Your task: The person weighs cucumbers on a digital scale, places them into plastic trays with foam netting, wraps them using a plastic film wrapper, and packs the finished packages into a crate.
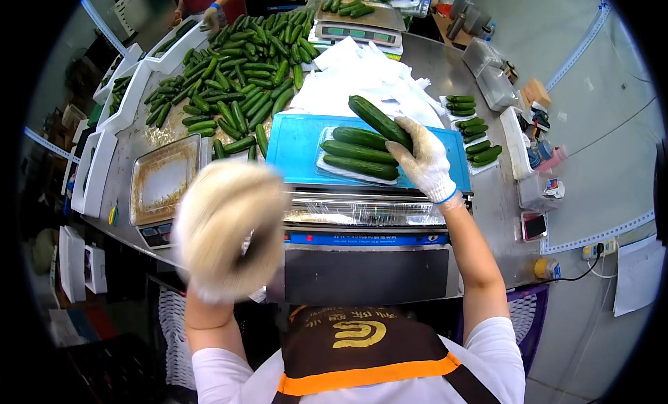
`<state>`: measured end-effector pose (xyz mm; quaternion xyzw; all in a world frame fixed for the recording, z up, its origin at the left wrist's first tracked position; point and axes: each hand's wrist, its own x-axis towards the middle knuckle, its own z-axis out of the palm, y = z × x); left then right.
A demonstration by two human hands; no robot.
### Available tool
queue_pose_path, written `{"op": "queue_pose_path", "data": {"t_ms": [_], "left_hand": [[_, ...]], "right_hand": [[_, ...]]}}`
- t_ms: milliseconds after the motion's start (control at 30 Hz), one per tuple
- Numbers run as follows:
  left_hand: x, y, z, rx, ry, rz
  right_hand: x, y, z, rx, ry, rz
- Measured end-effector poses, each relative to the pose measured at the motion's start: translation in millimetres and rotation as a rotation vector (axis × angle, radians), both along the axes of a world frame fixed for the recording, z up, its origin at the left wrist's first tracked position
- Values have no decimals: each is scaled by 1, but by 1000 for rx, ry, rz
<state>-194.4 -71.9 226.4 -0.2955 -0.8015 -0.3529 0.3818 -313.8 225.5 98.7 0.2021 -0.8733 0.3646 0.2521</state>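
My right hand (423,159), in a pale glove, has its fingers round the lower right end of a cucumber (376,119). This cucumber slants above a white tray (324,169) that holds three more cucumbers (360,159). The tray sits on a blue board (296,143) behind a film wrapping machine (362,213). My left hand (229,227), also gloved, is raised close to the camera at the left and smeared by motion. Its fingers cannot be made out.
A large heap of cucumbers (243,77) lies at the back left. White sheets (369,77) and a scale (358,34) are behind the board. Packed trays (476,136) stand at the right, an empty-looking metal-rimmed tray (165,181) at the left. A co-worker's gloved hand (211,18) is at the back left.
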Motion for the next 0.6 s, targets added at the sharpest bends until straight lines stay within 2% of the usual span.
{"op": "queue_pose_path", "data": {"t_ms": [33, 100, 133, 167, 200, 233, 267, 333, 367, 500, 533, 600], "left_hand": [[-24, -1, -9, -51, -103, -86], [-52, 1, -56, -18, -253, -8], [-52, 10, -65, 140, -641, -26], [-59, 22, -83, 415, -903, -148], [-62, 39, -93, 435, -872, -215], [-63, 53, -108, 307, -764, -241], [-60, 75, -119, 526, -855, -376], [-57, 97, -114, 527, -782, -369], [-60, 97, -114, 447, -783, -341], [-82, 76, -120, 98, -675, -313], [-87, 68, -120, 4, -622, -327], [-101, 54, -112, -81, -674, -337]], "right_hand": [[2, -2, 7, -21, -10, -6], [5, -6, 10, -150, -24, 32], [7, -12, 15, -375, -176, 56], [12, -19, 23, -598, -332, 81], [17, -26, 27, -820, -494, 106], [17, -29, 20, -1048, -494, 315], [22, -35, 20, -1139, -521, 376], [34, -48, 21, -1317, -575, 499], [39, -49, 21, -1407, -601, 558], [45, -21, 20, -1320, -686, 419], [44, -10, 30, -1285, -657, 271], [34, 16, 9, -1219, -645, 130]]}}
